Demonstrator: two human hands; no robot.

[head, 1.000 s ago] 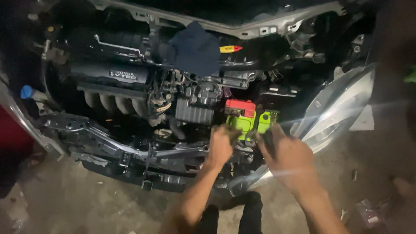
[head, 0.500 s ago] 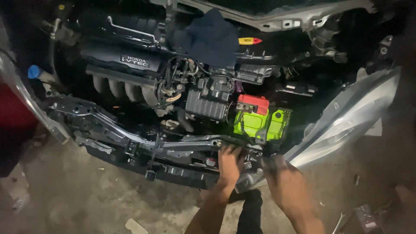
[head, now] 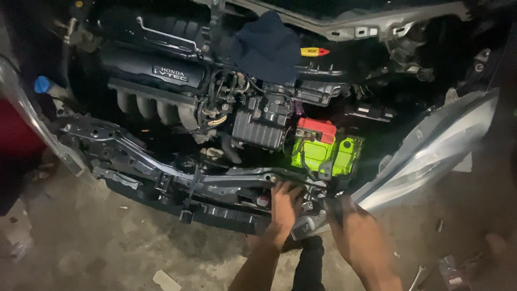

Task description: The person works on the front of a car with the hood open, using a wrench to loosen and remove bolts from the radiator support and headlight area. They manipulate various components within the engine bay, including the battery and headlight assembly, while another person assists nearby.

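Note:
I look down into a car's open engine bay with the front bumper off. My left hand (head: 284,203) lies spread on the grey metal front crossmember (head: 161,167), fingers apart, just below a bright green battery (head: 323,153) with a red terminal cover (head: 316,129). My right hand (head: 353,231) sits lower right, by the inner end of the loose headlight (head: 431,156); it is blurred and its fingers curl toward a dark part at the bracket. What it grips cannot be made out.
A black engine cover and intake manifold (head: 156,81) fill the left. A dark blue cloth (head: 267,46) lies at the top. A blue cap (head: 43,84) is at the far left. Concrete floor with scraps (head: 161,277) is below; my dark shoe (head: 309,258) stands between my arms.
Both hands have dropped from the green battery down to the front crossmember and headlight corner. The view has shifted, so the engine bay sits higher in frame.

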